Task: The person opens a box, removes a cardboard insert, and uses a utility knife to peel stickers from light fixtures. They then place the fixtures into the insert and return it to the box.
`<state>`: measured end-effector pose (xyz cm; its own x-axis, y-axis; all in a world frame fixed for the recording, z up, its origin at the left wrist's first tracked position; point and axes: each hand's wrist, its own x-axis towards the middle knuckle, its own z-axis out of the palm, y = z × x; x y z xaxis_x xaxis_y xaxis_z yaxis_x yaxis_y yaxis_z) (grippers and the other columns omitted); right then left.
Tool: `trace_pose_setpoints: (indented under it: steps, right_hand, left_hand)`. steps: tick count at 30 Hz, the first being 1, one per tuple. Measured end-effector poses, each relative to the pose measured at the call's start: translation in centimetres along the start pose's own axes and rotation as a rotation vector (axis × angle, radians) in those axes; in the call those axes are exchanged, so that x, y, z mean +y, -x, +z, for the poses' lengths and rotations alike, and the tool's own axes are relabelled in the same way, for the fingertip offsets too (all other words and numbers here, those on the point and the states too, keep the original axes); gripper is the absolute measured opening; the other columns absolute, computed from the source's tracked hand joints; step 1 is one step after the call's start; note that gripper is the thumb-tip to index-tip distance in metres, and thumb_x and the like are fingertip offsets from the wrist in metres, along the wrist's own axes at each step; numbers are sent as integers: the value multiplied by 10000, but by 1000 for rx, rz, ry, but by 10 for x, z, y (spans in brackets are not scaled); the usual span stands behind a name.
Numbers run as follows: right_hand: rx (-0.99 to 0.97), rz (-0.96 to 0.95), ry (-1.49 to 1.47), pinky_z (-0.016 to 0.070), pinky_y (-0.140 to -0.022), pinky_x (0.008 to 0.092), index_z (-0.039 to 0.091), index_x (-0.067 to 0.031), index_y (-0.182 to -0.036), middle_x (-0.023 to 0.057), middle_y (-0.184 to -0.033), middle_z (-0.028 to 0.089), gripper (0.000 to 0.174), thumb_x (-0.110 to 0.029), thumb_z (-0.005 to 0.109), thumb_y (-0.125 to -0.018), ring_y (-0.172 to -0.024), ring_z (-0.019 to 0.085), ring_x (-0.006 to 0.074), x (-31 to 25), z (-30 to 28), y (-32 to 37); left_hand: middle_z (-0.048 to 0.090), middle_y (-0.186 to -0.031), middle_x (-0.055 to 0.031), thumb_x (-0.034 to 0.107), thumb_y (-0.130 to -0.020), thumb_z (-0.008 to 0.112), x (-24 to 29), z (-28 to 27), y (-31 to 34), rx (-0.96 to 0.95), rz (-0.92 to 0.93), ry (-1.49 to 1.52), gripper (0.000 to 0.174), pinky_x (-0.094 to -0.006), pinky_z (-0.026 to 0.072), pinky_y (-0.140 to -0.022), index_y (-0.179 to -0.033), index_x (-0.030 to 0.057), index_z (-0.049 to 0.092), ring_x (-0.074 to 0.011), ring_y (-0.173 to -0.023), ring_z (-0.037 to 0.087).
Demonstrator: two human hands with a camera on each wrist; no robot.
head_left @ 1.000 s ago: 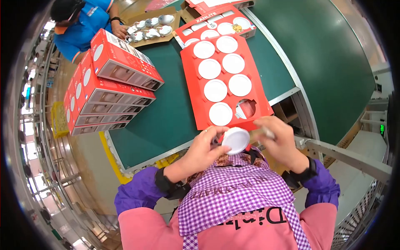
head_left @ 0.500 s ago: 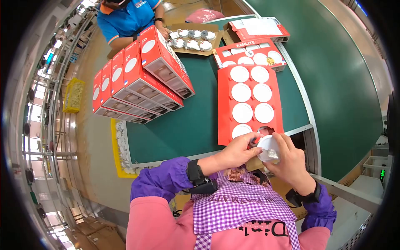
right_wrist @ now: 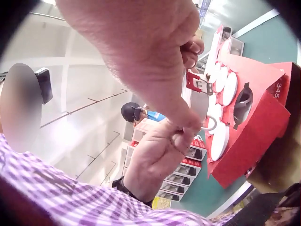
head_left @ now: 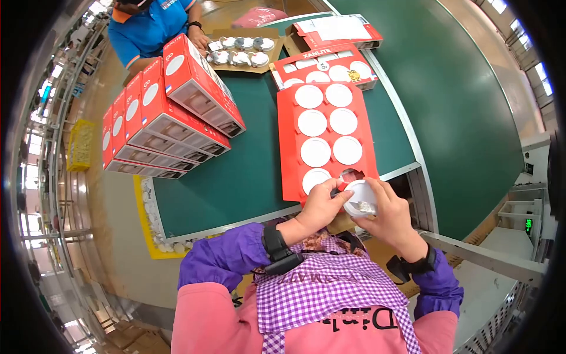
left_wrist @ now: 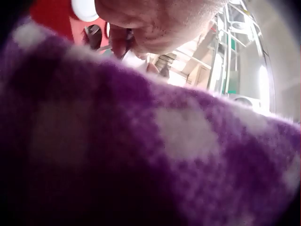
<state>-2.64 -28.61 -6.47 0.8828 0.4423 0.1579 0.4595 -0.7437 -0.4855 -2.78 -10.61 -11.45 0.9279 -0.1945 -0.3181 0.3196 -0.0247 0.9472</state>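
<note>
Both hands hold a white round downlight [head_left: 355,206] over the near end of a red cardboard insert [head_left: 288,154]. My right hand [head_left: 394,217] grips its right side, fingers curled round the rim. On its left edge, the left hand [head_left: 320,207] pinches with thumb and fingers. The right wrist view shows a red clip with a coil spring [right_wrist: 196,84] by the right fingertips, and a white loop [right_wrist: 211,123] below. Several white downlights [head_left: 315,151] sit face up in the insert, with one open hole [right_wrist: 243,104] at its near right corner. Apron cloth covers most of the left wrist view.
Red boxes [head_left: 177,127] are stacked at the left of the green table [head_left: 253,177]. Behind the insert lies another red box [head_left: 324,65]. At the back left, a person in blue [head_left: 156,29] sits by a cardboard tray [head_left: 247,66] of lamps.
The right hand has come in from the right to grip the downlight, which has turned from facing up to tilted, with a silvery part showing. The head view has also shifted.
</note>
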Motion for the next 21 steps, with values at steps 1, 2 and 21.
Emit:
trace_pose_setpoints:
  steps: [1, 2, 21]
  right_hand:
    - [-64, 45, -33, 540, -638, 383, 470, -23, -1209, 161, -1099, 572, 745, -199, 804, -568, -807, 644, 321, 0, -1, 2]
    - [-126, 86, -69, 541, -694, 397, 468, -36, -1218, 170, -1107, 564, 772, -197, 821, -551, -871, 634, 336, 1, -1, 2]
    - [-125, -173, 455, 513, -565, 315, 480, -54, -1263, 127, -1121, 516, 619, -23, 653, -670, -675, 619, 225, 31, 14, -29]
  left_hand:
    - [635, -862, -38, 169, -866, 664, -2, 3, 1, -7, -2, 9, 246, -224, 460, -635, -1009, -22, 602, -63, -738, 551]
    - [634, -855, -33, 166, -868, 663, -4, 5, 4, 18, 9, -7, 240, -223, 464, -637, -1002, -23, 602, -59, -741, 555]
    - [501, -1183, -194, 214, -805, 695, -56, -94, -4, 521, 91, -361, 564, -386, 414, -944, -1258, -11, 445, -293, -1125, 482]
